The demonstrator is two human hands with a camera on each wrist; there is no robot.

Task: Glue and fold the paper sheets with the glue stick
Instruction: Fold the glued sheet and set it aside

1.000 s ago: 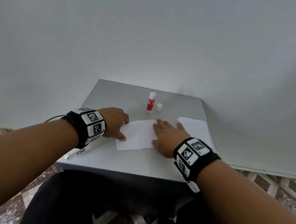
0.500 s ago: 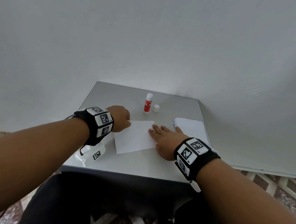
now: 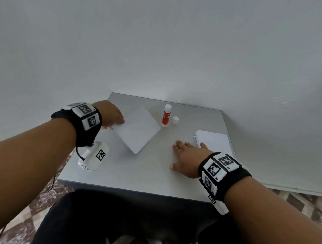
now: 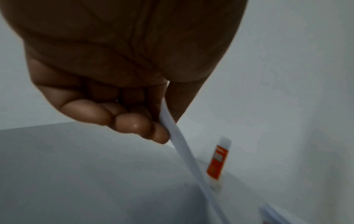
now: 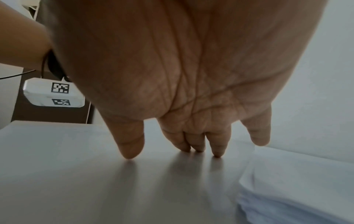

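Note:
A folded white paper sheet (image 3: 138, 129) lies turned like a diamond on the left half of the grey table (image 3: 150, 174). My left hand (image 3: 111, 117) pinches its left corner; the left wrist view shows the sheet's edge (image 4: 184, 151) between thumb and curled fingers (image 4: 134, 124). A red-and-white glue stick (image 3: 166, 116) stands uncapped behind the sheet, with its white cap (image 3: 175, 120) beside it. My right hand (image 3: 184, 158) lies flat with straight fingers on the bare table, holding nothing, next to a stack of white sheets (image 3: 213, 141).
The table is small and stands against a white wall (image 3: 164, 42). The paper stack (image 5: 296, 189) sits at its right edge. My legs in dark trousers (image 3: 117, 226) are at the table's front edge. Patterned floor tiles (image 3: 306, 202) show on either side.
My left hand has pulled the folded sheet away to the left and back, turning it. My right hand has come off the sheet and now lies on the bare table.

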